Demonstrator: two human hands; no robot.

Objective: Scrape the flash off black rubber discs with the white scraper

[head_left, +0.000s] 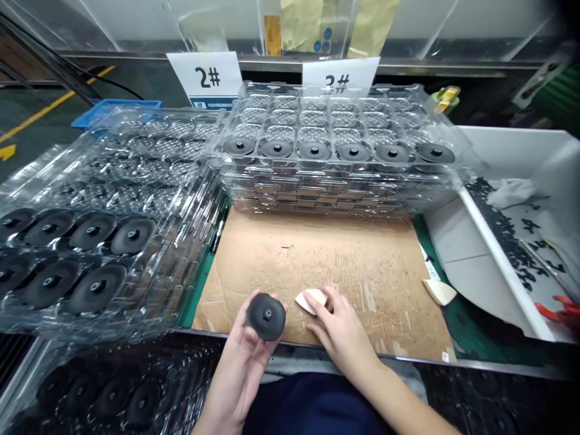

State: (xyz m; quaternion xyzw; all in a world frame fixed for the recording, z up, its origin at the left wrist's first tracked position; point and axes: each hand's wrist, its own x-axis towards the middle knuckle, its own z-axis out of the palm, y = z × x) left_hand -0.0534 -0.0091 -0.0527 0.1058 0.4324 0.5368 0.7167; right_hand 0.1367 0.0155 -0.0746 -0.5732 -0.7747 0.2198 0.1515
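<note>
My left hand (251, 350) grips a round black cap-like part (266, 316), its small central stub facing up. The part is above the near edge of the cardboard sheet (317, 248). Just right of it, my right hand (339, 323) has its fingers closed on a pale, pointed, leaf-shaped piece (312, 300). The far end of that piece is hidden by the fingers. Another pale pointed piece (439, 292) lies at the right edge of the cardboard, beside a white strip.
Stacked clear trays (335, 181) stand behind the cardboard, with a row of black parts in front. More trays (176, 241) with black parts are at left. A white bin (493, 241) at right holds small black scraps and red-handled tool (562, 311).
</note>
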